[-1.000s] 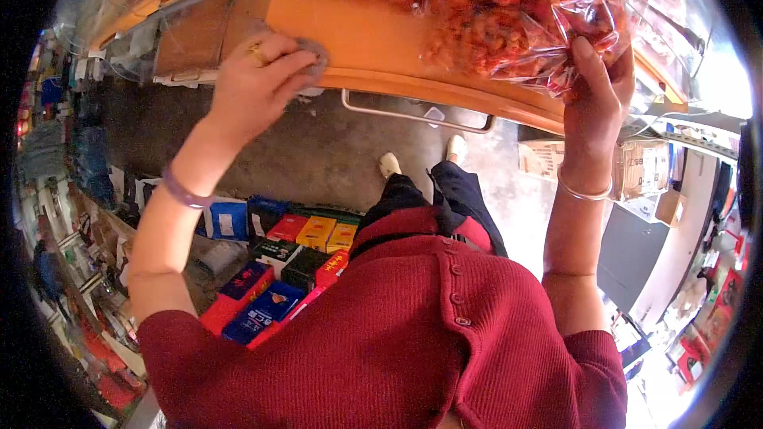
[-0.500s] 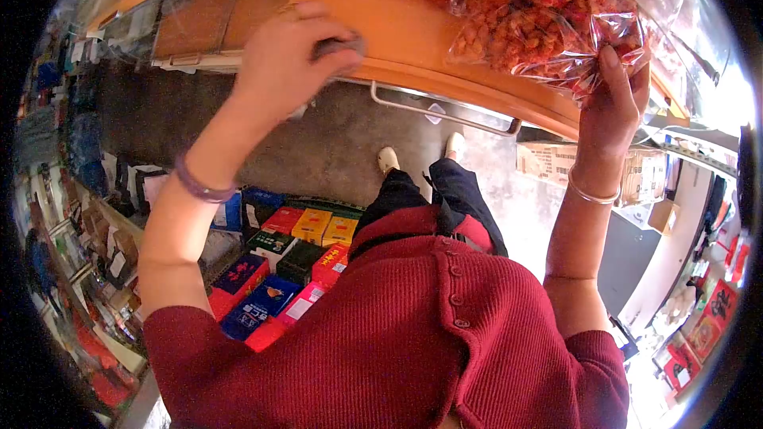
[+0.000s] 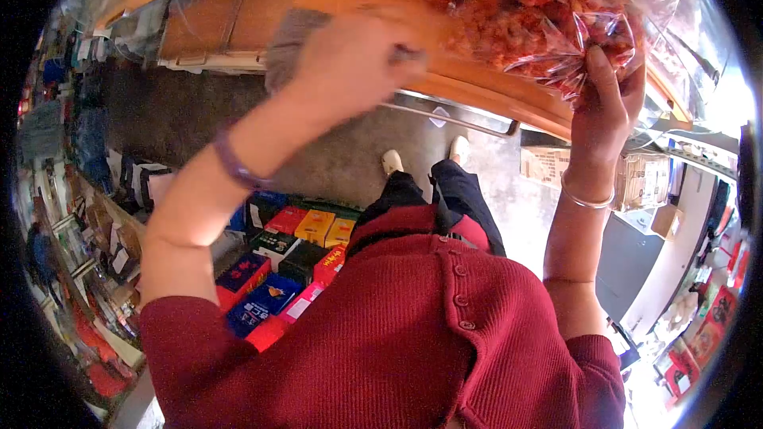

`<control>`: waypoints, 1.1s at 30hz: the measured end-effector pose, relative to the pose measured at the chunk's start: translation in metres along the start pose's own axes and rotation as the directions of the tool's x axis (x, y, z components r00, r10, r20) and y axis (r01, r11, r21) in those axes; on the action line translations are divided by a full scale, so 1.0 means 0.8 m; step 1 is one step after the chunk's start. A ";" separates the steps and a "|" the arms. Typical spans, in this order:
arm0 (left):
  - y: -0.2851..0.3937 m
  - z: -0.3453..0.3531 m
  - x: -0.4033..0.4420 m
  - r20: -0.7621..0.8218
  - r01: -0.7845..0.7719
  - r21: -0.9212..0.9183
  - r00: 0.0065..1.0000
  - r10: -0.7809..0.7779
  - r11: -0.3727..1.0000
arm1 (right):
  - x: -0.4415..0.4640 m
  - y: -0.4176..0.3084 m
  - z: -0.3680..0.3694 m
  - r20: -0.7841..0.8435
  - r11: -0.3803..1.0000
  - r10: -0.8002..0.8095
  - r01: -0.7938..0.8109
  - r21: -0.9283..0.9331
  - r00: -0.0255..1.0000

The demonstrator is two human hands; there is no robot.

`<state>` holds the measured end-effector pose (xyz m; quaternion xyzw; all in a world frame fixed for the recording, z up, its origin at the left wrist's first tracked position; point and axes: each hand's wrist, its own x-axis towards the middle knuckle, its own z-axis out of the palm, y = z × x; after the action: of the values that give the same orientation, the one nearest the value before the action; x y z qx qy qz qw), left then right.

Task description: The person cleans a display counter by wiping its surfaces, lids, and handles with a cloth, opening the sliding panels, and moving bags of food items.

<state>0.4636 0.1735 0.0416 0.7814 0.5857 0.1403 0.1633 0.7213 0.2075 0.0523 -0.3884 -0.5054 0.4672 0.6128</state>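
A clear plastic bag [image 3: 524, 12] of red-orange dried pieces lies on the orange shelf at the top. My right hand [image 3: 608, 103] pinches its gathered lower right corner. Over the shelf's left part is my left hand [image 3: 354, 63], blurred by motion, with its fingers closed round a grey cloth [image 3: 290, 44]. The cloth trails to the left of the wrist, and a bit of it shows at the fingertips. A gap lies between the left hand and the bag.
Colourful boxes [image 3: 274, 294] stand at the lower left. Under the shelf edge runs a metal handle bar [image 3: 457, 119]. Cardboard boxes [image 3: 642, 181] sit at the right. My shoes [image 3: 392, 161] are on the grey floor. More clear plastic hangs at the upper right.
My left hand has moved right along the shelf with the cloth, and more of the cloth now shows. My right hand keeps its grip on the bag corner, slightly further right than at first.
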 end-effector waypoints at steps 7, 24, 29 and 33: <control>-0.059 -0.025 -0.035 -0.089 0.038 0.095 0.996 -0.030 0.995 | -0.020 0.007 0.025 -0.083 0.986 -0.087 0.074 -0.147 0.993; -0.049 -0.014 -0.056 -0.315 0.044 0.145 0.949 0.004 0.988 | -0.009 0.024 0.065 0.291 0.389 -0.351 0.421 -0.820 0.890; -0.039 -0.013 -0.054 -0.259 0.115 0.038 0.961 -0.101 0.993 | -0.010 0.022 0.058 0.331 0.365 -0.325 0.440 -0.820 0.886; -0.098 -0.042 -0.084 -0.310 0.240 0.217 0.936 -0.166 0.946 | -0.015 0.018 0.044 0.337 0.414 -0.333 0.458 -0.787 0.881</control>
<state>0.3630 0.1323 0.0376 0.7019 0.6942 0.1592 -0.0101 0.6832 0.1998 0.0423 -0.4752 -0.7822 0.0258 0.4020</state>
